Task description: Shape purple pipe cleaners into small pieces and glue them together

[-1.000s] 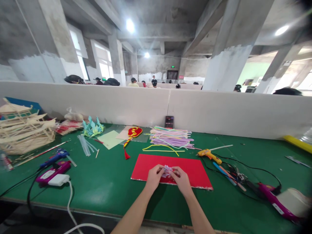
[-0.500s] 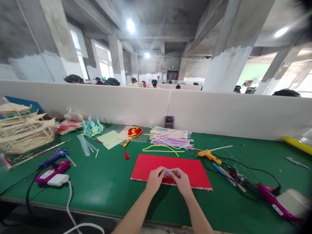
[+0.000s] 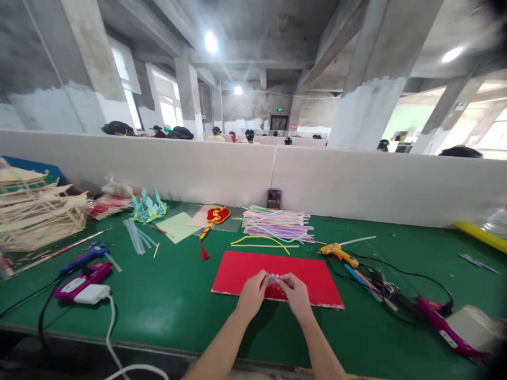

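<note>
Over the near edge of a red board (image 3: 277,264), my left hand (image 3: 253,290) and my right hand (image 3: 295,293) pinch a small pale purple piece (image 3: 273,279) between their fingertips. It looks fuzzy and curled, like pipe cleaner, though the fingers cover part of it. Just beyond the board lies a bundle of pastel pipe cleaners (image 3: 277,224), mostly purple at the front. Between bundle and board rest a yellow pipe cleaner (image 3: 259,238) and a pale yellow one (image 3: 263,246).
At right are a yellow glue gun (image 3: 338,253) and a purple power strip (image 3: 451,330). A blue glue gun (image 3: 85,258) and another purple strip (image 3: 83,282) lie left, near a wooden stick model (image 3: 35,211). A red fan-shaped ornament (image 3: 217,215) lies behind. A white partition (image 3: 336,184) borders the table.
My hands stay in nearly the same place. A little more of the purple piece shows between my fingertips. The whole view has shifted slightly.
</note>
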A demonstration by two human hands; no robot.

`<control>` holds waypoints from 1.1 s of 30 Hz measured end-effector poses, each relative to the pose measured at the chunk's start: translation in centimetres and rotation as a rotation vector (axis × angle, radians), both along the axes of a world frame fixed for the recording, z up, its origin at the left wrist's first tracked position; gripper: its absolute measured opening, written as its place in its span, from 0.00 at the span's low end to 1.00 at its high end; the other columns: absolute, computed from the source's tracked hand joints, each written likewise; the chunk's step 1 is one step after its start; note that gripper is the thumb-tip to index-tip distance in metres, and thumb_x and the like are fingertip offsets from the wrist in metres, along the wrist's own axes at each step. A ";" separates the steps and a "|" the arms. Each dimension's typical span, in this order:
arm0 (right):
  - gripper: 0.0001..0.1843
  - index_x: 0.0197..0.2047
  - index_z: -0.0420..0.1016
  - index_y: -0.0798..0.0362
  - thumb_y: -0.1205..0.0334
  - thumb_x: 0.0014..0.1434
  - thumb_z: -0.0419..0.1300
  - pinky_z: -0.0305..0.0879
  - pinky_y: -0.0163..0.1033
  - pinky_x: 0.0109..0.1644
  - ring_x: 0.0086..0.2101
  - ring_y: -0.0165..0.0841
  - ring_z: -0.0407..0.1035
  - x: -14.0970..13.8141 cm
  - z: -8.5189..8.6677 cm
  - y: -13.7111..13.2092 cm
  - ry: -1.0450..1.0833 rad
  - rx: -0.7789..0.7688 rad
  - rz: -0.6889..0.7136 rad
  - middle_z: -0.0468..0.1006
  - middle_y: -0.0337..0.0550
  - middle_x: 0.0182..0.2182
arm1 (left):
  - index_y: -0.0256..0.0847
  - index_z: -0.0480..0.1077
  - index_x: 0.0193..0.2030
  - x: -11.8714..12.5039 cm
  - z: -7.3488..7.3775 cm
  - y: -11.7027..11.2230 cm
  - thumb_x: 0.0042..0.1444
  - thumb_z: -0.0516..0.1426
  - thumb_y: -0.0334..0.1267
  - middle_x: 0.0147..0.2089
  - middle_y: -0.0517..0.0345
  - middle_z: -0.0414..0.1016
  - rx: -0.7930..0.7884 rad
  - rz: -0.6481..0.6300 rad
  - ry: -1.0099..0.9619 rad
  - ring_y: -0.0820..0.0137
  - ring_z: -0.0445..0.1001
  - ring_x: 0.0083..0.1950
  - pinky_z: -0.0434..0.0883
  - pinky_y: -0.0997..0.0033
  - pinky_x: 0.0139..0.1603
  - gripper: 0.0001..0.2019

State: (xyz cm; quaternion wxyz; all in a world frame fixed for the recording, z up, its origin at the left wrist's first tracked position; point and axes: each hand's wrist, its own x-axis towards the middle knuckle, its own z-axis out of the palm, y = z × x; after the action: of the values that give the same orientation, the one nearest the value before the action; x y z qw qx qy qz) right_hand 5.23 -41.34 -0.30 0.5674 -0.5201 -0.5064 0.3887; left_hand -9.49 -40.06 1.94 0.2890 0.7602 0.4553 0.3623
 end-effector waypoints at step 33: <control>0.19 0.28 0.70 0.54 0.45 0.49 0.58 0.67 0.37 0.34 0.28 0.35 0.71 -0.5 1.5 -0.9 0.051 0.031 0.094 0.75 0.42 0.23 | 0.40 0.60 0.24 0.4 -0.1 -0.2 0.60 0.42 0.46 0.21 0.63 0.59 -0.034 -0.080 -0.040 0.73 0.59 0.24 0.55 0.75 0.26 0.18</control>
State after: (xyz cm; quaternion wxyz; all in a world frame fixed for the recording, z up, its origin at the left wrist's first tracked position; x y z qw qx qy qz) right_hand 4.71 -42.24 1.19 0.5691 -0.4770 -0.5215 0.4203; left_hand -9.11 -40.25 1.88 0.3251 0.7655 0.4247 0.3578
